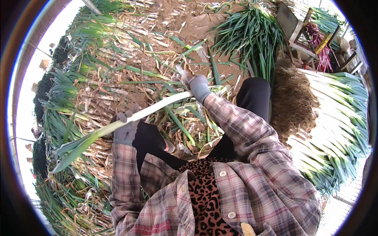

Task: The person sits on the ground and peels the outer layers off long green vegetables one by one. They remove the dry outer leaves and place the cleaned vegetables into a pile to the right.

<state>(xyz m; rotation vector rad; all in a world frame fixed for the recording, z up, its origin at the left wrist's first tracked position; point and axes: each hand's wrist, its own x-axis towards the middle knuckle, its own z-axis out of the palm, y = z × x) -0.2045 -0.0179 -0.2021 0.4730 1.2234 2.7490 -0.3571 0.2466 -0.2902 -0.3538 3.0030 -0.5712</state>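
Observation:
My left hand (125,126), in a grey glove, is closed around a long leek (159,107) towards its green end. Its leaves hang past that hand to the lower left, and its white shank slants up to the right. My gloved right hand (199,85) is at the white end, its wrist over the shank and hiding part of it. Blurred at the right fingertips is a pale, thin strip (182,71), seemingly leek skin, which the fingers pinch. Beneath both hands lie loose leaves and peelings (183,126) on soil.
Unpeeled leeks (97,97) with dry outer leaves cover the left side. Clean white leeks (327,118) are stacked at my right, their roots (292,100) facing me. Beyond my right knee (254,91) lie leek greens (251,38). A frame (302,48) holding red ties (319,41) stands upper right.

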